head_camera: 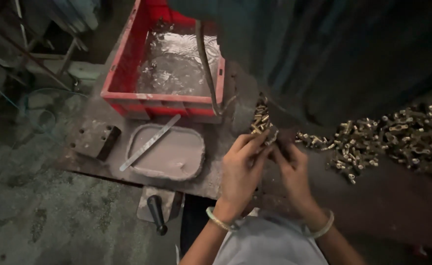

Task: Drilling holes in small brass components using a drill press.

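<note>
Fingers of left hand (240,169) and right hand (290,164) pinch small brass pieces (261,122); we keep grip close, avoid spilling onto pile (397,137).

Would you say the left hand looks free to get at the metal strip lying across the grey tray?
Probably yes: the left hand is beside the tray, and the strip lies uncovered on top, with nothing between them.

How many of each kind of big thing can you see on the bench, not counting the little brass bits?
Red crate with water: 1
Grey oval tray: 1
Flat metal strip: 1
Metal block with holes: 1
Black handle: 1
Hose: 1
Total: 6
</note>
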